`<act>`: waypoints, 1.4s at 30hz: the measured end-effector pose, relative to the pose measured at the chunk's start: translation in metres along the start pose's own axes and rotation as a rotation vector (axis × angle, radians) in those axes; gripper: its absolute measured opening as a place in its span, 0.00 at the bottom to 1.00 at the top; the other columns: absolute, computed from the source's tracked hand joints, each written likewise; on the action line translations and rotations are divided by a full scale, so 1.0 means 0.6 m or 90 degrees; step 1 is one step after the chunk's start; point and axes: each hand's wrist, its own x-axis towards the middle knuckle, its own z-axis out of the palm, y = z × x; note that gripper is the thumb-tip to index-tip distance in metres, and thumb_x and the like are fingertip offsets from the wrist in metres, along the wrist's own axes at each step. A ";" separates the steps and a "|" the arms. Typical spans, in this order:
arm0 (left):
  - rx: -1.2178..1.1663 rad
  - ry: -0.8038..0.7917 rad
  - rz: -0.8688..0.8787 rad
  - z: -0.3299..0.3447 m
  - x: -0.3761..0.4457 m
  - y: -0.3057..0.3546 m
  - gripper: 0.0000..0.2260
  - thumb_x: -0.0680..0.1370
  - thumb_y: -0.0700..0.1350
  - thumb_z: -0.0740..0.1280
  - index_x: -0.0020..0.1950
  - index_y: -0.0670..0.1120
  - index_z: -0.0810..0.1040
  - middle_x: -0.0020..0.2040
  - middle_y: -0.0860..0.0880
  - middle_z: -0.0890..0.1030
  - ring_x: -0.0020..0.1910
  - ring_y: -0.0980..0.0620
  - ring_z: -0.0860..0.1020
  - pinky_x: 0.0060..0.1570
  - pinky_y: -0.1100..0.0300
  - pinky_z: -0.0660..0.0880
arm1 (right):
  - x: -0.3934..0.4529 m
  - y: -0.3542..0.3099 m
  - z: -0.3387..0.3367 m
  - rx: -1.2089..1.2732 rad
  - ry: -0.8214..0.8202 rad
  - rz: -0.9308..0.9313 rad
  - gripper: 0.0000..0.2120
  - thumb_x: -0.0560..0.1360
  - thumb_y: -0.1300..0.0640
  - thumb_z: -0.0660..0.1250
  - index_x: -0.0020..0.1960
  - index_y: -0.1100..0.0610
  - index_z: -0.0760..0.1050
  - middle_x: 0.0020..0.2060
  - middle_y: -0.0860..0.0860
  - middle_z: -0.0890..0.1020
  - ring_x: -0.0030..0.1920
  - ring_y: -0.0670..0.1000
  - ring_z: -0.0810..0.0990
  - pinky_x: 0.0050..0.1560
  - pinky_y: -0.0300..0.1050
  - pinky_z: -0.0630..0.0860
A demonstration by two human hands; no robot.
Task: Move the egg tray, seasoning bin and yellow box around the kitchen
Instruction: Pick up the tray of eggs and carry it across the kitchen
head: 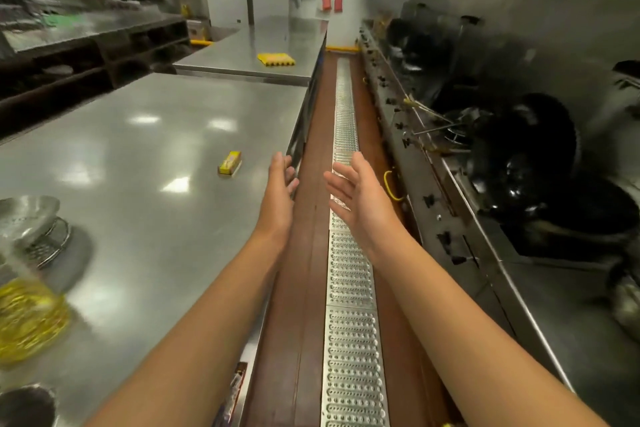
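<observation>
The yellow box is lying flat on the near steel counter, close to its right edge, at about ten o'clock from the left hand and just beside it, not touching. It is looking small, stiff and light, probably cardboard, so a pinch across its two long sides should be lifting it easily; on polished steel it may be sliding if pushed rather than gripped.

The egg tray is sitting further off, at twelve o'clock, on the far steel counter near the aisle edge. If it is holding eggs it will be fragile and wanting both hands under its short ends, kept level; whether it is full I cannot tell. The seasoning bin is not showing clearly anywhere.

Both hands are reaching forward over the aisle, holding nothing. The left hand is hovering over the counter's edge with fingers straight and close together, palm turned inward. The right hand is hanging above the floor drain grate, palm facing left, fingers straight and slightly spread.

At three o'clock a row of dark woks is lining the stove range. At eight o'clock a metal strainer bowl and a blurred yellow bundle are resting on the near counter.
</observation>
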 end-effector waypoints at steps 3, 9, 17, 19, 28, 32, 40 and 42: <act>0.013 -0.003 -0.002 0.030 0.071 -0.024 0.26 0.85 0.59 0.47 0.78 0.48 0.64 0.77 0.47 0.66 0.75 0.50 0.66 0.69 0.58 0.62 | 0.073 -0.004 -0.029 -0.008 -0.005 -0.008 0.27 0.83 0.42 0.51 0.75 0.58 0.66 0.70 0.54 0.74 0.71 0.51 0.71 0.75 0.52 0.63; 0.026 0.052 -0.032 0.076 0.217 -0.058 0.25 0.85 0.59 0.48 0.78 0.49 0.64 0.77 0.48 0.67 0.75 0.50 0.67 0.71 0.57 0.61 | 0.242 -0.014 -0.083 -0.008 -0.050 0.013 0.28 0.83 0.41 0.51 0.76 0.58 0.65 0.72 0.54 0.72 0.73 0.52 0.68 0.76 0.53 0.62; 0.067 0.180 -0.023 0.033 0.341 -0.061 0.25 0.84 0.62 0.48 0.76 0.53 0.67 0.76 0.52 0.69 0.74 0.52 0.68 0.75 0.49 0.57 | 0.437 0.009 -0.033 -0.017 -0.155 0.080 0.27 0.83 0.41 0.51 0.74 0.56 0.67 0.71 0.53 0.74 0.72 0.50 0.70 0.73 0.49 0.64; 0.066 0.213 -0.020 0.003 0.357 -0.050 0.20 0.82 0.64 0.50 0.67 0.59 0.72 0.72 0.56 0.72 0.72 0.53 0.68 0.75 0.50 0.56 | 0.472 0.022 0.006 -0.013 -0.184 0.105 0.26 0.83 0.41 0.51 0.73 0.56 0.68 0.69 0.52 0.75 0.71 0.50 0.71 0.73 0.49 0.64; 0.049 0.361 0.010 -0.184 0.478 -0.011 0.26 0.84 0.62 0.47 0.78 0.52 0.64 0.78 0.50 0.66 0.74 0.53 0.67 0.76 0.51 0.57 | 0.596 0.066 0.216 -0.057 -0.320 0.135 0.24 0.82 0.41 0.53 0.70 0.55 0.70 0.66 0.51 0.77 0.68 0.49 0.73 0.66 0.44 0.68; 0.026 0.398 0.026 -0.236 0.516 0.013 0.26 0.84 0.62 0.47 0.78 0.52 0.64 0.78 0.50 0.66 0.74 0.52 0.67 0.77 0.49 0.56 | 0.634 0.069 0.288 -0.079 -0.361 0.127 0.24 0.83 0.42 0.54 0.71 0.56 0.71 0.66 0.51 0.77 0.68 0.49 0.73 0.67 0.45 0.68; 0.023 0.523 0.058 -0.336 0.519 0.052 0.26 0.82 0.64 0.50 0.76 0.54 0.66 0.76 0.51 0.68 0.72 0.54 0.69 0.76 0.48 0.57 | 0.665 0.100 0.412 -0.093 -0.481 0.163 0.25 0.83 0.42 0.54 0.70 0.57 0.72 0.64 0.51 0.79 0.65 0.49 0.75 0.69 0.48 0.70; 0.020 0.555 0.062 -0.346 0.520 0.057 0.26 0.82 0.64 0.50 0.76 0.54 0.67 0.76 0.51 0.68 0.72 0.54 0.69 0.76 0.48 0.57 | 0.670 0.107 0.431 -0.092 -0.516 0.173 0.25 0.83 0.41 0.53 0.70 0.56 0.72 0.64 0.51 0.79 0.66 0.49 0.75 0.69 0.48 0.69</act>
